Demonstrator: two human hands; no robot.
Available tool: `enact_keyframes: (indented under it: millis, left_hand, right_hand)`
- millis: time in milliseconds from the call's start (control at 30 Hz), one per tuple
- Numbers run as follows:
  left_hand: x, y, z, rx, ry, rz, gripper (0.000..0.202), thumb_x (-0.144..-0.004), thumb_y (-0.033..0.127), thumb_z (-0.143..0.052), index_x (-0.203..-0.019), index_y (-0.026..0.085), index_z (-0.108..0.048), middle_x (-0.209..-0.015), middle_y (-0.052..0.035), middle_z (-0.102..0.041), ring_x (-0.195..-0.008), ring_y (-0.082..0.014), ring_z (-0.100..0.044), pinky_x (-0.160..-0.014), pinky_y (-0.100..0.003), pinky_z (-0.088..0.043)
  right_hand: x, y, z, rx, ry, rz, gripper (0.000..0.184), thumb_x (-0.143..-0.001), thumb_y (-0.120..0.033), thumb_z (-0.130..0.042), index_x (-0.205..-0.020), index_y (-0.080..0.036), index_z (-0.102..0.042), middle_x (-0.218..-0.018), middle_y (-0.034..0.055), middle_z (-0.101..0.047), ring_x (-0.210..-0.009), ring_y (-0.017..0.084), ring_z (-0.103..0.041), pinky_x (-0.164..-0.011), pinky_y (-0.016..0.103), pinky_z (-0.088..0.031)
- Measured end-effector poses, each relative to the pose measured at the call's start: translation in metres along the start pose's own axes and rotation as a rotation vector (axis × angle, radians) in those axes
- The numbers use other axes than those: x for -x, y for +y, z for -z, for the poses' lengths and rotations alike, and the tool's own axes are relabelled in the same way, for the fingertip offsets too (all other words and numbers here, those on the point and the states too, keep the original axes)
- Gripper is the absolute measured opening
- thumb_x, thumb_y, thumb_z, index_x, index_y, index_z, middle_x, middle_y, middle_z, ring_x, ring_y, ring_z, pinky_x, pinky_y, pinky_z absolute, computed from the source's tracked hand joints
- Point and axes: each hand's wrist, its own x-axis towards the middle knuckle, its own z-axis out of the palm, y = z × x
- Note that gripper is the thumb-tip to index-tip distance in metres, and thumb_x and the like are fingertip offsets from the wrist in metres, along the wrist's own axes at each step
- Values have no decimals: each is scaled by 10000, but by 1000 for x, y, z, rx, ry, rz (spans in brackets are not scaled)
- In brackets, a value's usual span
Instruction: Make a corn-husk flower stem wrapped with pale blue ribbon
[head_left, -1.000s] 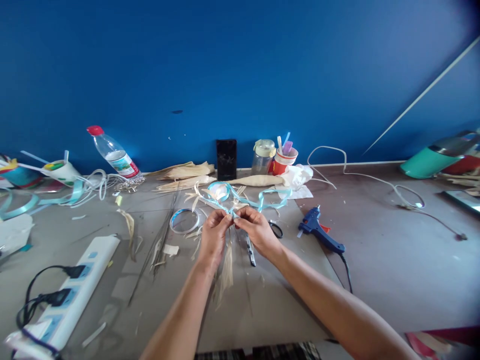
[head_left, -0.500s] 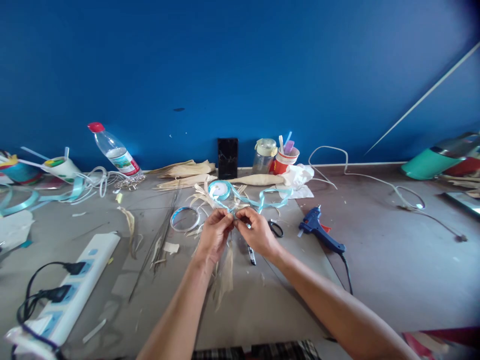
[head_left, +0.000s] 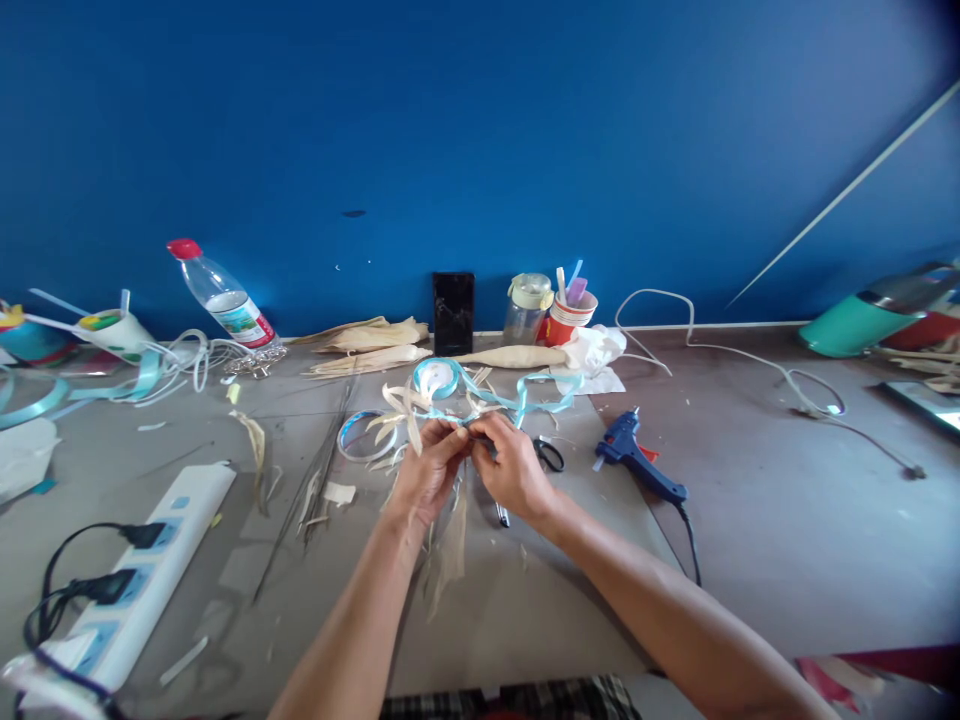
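My left hand (head_left: 429, 475) and my right hand (head_left: 514, 468) meet over the middle of the table, fingertips pinched together. Between them they grip a light blue ribbon (head_left: 551, 402); the exact point of hold is hidden by the fingers. Pale dried husk strips (head_left: 405, 408) stick out above my left hand, and a thin husk piece (head_left: 450, 550) hangs below it. Just beyond the hands lies a spool of light blue ribbon (head_left: 453, 378). Close to my right hand are black scissors handles (head_left: 552, 455) and a utility knife (head_left: 502, 515), partly covered by it.
A blue glue gun (head_left: 641, 458) lies to the right, its cord trailing forward. At left are a tape roll (head_left: 343, 440), thin dark wires (head_left: 304, 490) and a power strip (head_left: 161, 570) with plugs. A phone (head_left: 453, 312), jar (head_left: 525, 310), cups (head_left: 568, 318) and bottle (head_left: 229, 300) line the wall.
The husk strips above my left hand have shifted and spread upward a little. Both hands keep their pinch in nearly the same place, and the view has tilted slightly.
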Motion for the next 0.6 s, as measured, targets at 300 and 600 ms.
enact_keyframes:
  millis: [300, 600]
  left_hand:
    - [4, 0, -7, -125, 44, -127, 124, -622, 182, -743, -694, 140, -651, -656, 10, -618, -613, -72, -540, -648, -211, -418]
    - [6, 1, -7, -165, 87, -154, 173, -647, 246, -736, -722, 140, -621, -628, 12, -610, -572, -82, -553, -624, -230, -437]
  right_hand:
    - [1, 8, 0, 17, 64, 110, 194, -809, -66, -432, -870, -199, -559, -812, 48, -551, -764, 159, -534, -700, 290, -451]
    - [0, 6, 1, 16, 78, 170, 216, -802, -45, -426, -871, -197, -563, -801, 46, -555, -768, 156, -542, -703, 286, -462]
